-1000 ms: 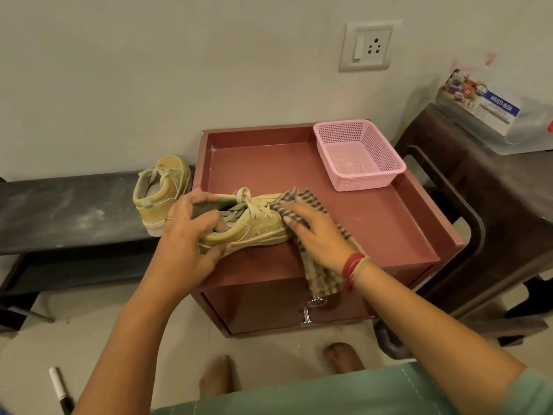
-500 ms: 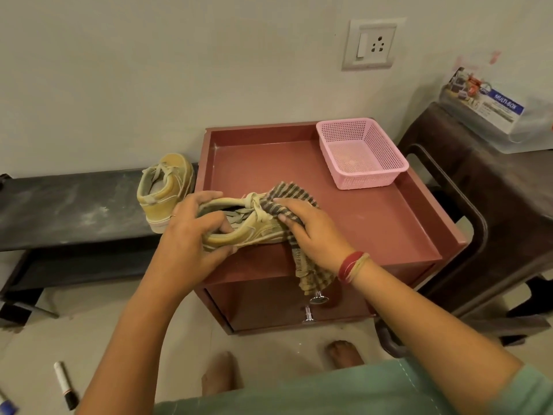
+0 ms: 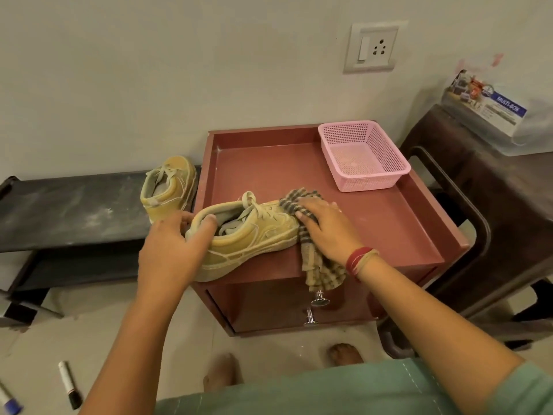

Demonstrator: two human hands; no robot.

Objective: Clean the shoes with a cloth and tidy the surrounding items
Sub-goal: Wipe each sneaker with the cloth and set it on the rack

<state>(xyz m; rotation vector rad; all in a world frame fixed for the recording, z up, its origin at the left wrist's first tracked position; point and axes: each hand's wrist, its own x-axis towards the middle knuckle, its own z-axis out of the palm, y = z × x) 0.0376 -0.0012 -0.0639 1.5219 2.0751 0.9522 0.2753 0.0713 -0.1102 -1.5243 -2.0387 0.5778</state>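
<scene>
A tan sneaker [image 3: 251, 235] lies on the front left of the red cabinet top [image 3: 374, 217], toe pointing right. My left hand [image 3: 175, 250] grips its heel, thumb hooked inside the collar. My right hand [image 3: 327, 226] presses a checked cloth [image 3: 317, 265] against the toe, fingers nearly straight over the cloth; the cloth's loose end hangs over the cabinet's front edge. The second tan sneaker [image 3: 169, 187] stands on the dark low bench [image 3: 68, 211] to the left, heel toward me.
A pink mesh basket [image 3: 363, 155] sits at the cabinet's back right. A dark stool [image 3: 490, 223] with a clear plastic box [image 3: 502, 115] stands to the right. Two markers [image 3: 69, 384] lie on the floor at lower left. My bare feet are below the cabinet.
My right hand slid the cloth from the laces toward the toe of the sneaker. My left hand shifted back to the heel, uncovering the shoe's side.
</scene>
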